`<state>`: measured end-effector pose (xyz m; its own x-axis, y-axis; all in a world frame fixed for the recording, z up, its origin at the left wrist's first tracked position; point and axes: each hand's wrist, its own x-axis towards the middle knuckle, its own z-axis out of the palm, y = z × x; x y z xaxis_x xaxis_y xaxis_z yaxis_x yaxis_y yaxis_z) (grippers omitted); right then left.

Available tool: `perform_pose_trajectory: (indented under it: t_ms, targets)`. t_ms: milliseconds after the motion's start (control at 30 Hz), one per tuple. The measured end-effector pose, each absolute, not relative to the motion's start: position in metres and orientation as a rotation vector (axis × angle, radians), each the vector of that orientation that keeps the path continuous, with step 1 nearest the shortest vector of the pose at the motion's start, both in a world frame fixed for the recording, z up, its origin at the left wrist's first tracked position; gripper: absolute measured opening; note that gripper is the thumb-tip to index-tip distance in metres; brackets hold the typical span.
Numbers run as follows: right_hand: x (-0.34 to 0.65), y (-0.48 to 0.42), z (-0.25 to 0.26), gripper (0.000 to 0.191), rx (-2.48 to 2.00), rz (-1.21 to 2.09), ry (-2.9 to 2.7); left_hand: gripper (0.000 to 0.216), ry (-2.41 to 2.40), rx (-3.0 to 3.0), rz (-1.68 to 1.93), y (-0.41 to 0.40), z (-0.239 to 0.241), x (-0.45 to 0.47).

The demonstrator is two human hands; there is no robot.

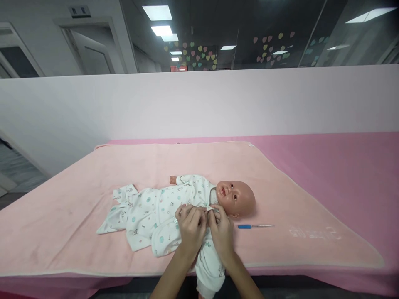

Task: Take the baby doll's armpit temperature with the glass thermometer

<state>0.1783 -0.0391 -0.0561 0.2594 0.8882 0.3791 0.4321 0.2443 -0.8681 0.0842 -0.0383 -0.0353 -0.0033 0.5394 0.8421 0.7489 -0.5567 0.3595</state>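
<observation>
On the peach blanket (pixel 71 195), a baby doll (pixel 245 197) is lying face up, head pointing right, left hand (pixel 192 226) and right hand (pixel 222 232), fingers bent nearly closed, pinching its white printed garment (pixel 168 197) beside the neck, a blue-ended stick (pixel 245 226) lying to the right.

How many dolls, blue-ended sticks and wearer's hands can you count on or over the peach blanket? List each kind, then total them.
Doll: 1
Blue-ended stick: 1
Hands, left hand and right hand: 2
Total: 4
</observation>
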Motion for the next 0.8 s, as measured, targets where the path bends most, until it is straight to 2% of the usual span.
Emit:
perform_pose_trajectory:
  t_ms: [800]
  targets:
    - [0.1817, -0.04, -0.0566, 0.027, -1.28, 0.613, -1.3, 0.023, -1.343, -1.999, -1.48, -0.0361, -0.039, 0.0841]
